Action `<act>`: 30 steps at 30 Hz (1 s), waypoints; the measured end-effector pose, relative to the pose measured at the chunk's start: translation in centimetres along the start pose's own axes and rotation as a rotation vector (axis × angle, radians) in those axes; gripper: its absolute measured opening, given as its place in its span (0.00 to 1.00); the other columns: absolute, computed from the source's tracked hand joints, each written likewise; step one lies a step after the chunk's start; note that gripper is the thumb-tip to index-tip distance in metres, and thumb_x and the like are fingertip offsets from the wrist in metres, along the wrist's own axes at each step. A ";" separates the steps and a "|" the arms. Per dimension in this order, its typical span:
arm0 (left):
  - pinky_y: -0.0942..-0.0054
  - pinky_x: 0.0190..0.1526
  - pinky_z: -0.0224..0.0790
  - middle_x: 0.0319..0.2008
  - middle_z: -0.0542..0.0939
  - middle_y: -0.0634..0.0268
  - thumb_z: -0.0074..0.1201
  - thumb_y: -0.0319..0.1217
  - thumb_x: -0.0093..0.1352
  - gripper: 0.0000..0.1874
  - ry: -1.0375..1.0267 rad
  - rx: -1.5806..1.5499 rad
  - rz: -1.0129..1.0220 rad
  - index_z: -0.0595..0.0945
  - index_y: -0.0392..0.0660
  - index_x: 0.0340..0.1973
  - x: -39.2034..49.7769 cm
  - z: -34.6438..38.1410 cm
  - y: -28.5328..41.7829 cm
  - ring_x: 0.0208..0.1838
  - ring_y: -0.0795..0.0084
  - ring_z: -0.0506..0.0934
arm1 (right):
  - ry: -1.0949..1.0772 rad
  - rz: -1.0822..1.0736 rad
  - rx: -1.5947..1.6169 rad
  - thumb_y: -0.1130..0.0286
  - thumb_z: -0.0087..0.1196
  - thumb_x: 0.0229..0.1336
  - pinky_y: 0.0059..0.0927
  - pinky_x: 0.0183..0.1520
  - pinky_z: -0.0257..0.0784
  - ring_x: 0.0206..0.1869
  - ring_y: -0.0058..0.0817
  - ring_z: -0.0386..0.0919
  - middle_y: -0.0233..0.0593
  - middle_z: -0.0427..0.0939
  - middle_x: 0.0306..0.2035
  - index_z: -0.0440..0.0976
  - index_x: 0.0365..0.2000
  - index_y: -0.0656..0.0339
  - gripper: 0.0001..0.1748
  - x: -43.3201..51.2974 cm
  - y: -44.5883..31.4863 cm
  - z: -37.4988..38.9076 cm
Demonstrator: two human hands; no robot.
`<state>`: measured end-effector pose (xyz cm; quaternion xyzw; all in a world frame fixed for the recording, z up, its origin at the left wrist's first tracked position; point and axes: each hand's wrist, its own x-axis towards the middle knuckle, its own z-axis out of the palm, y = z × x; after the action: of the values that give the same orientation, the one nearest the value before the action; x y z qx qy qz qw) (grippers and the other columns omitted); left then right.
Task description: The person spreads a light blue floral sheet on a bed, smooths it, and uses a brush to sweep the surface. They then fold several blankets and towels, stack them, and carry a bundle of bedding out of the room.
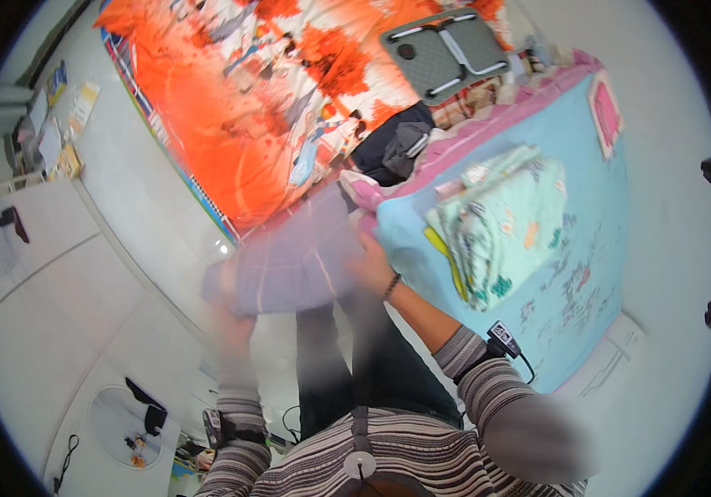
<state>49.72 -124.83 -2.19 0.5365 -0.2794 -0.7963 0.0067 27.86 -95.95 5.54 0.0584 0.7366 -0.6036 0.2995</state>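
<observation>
A lavender checked cloth [293, 255], apparently folded, hangs in front of my legs, blurred by motion. My left hand [234, 304] grips its near left edge, though blur hides the fingers. At its right side my right hand [372, 264], with a dark bead bracelet on the wrist, holds the other edge. The cloth's far end reaches the corner of the orange bedspread [231, 180]. To the right of my right hand, a folded stack of mint-green printed fabric [517, 217] lies on a light-blue flowered cover [585, 261].
A grey folding table [430, 56] lies legs-up on the bed. Dark clothing [386, 149] and a blue face mask [304, 163] are near the bed's corner. A pink-framed item [607, 115] rests on the blue cover's far corner. White cabinets [69, 298] stand left, papers [51, 143] beyond.
</observation>
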 end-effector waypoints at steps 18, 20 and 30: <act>0.63 0.63 0.60 0.57 0.74 0.63 0.53 0.18 0.62 0.30 -0.765 0.423 0.178 0.68 0.44 0.61 -32.6 28.1 -13.3 0.60 0.62 0.71 | 0.182 -0.316 0.113 0.78 0.61 0.41 0.27 0.54 0.66 0.52 0.20 0.68 0.31 0.72 0.47 0.67 0.51 0.65 0.31 -19.4 -13.6 -42.9; 0.65 0.61 0.62 0.58 0.73 0.61 0.54 0.19 0.63 0.27 -0.909 0.813 0.323 0.71 0.44 0.58 -31.6 29.5 -18.4 0.60 0.62 0.71 | 0.155 -0.325 0.216 0.75 0.63 0.44 0.29 0.52 0.68 0.51 0.21 0.68 0.32 0.72 0.46 0.67 0.48 0.65 0.28 -19.6 -10.0 -48.5; 0.53 0.54 0.66 0.52 0.71 0.61 0.58 0.46 0.65 0.28 -0.554 0.742 -0.321 0.70 0.48 0.55 -21.6 34.7 -31.6 0.57 0.62 0.69 | 0.629 0.479 0.801 0.54 0.67 0.48 0.39 0.45 0.70 0.47 0.36 0.72 0.44 0.72 0.47 0.66 0.52 0.64 0.37 -12.8 15.9 -47.0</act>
<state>38.31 -76.25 11.22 0.3072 -0.4492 -0.7468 -0.3823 27.95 -44.74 2.85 0.5103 0.4700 -0.7047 0.1487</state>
